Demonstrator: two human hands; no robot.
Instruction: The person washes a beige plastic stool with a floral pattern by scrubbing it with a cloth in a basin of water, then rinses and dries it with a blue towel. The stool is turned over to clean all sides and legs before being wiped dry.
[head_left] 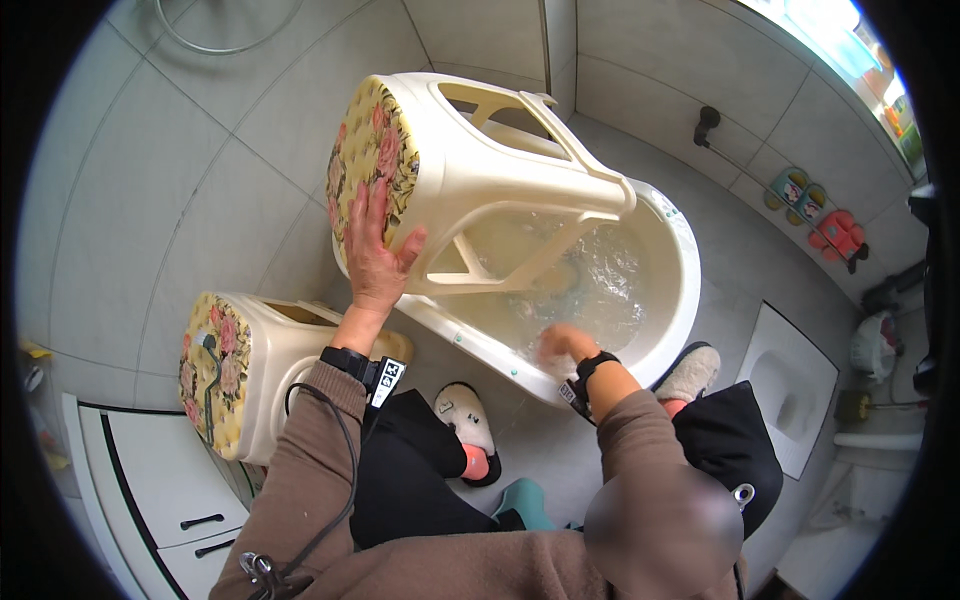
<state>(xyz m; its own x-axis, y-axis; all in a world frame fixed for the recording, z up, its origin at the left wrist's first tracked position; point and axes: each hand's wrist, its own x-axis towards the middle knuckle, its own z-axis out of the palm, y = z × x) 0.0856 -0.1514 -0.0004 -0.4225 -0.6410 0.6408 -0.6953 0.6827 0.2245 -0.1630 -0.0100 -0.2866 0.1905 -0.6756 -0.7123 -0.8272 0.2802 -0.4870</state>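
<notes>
Grey tiled floor (735, 270), pale tiled wall (650, 60) at 1 o'clock, squat pan (768, 352) between 3 and 4. Tub (685, 270) near centre, toward 3: smooth white, rounded, rippling water (615, 285). Stool (460, 165) at 12, tipped sideways over tub, glossy cream plastic, legs toward 3, floral seat (375, 130) facing 9. Left hand (378, 262) flat on seat, fingers close together, thumb out. Right hand (562, 345) at tub's 6-o'clock side, blurred; can't tell fingers.

Stool (475, 180) smooth, glossy plastic; tub (682, 275) glossy plastic.
</notes>
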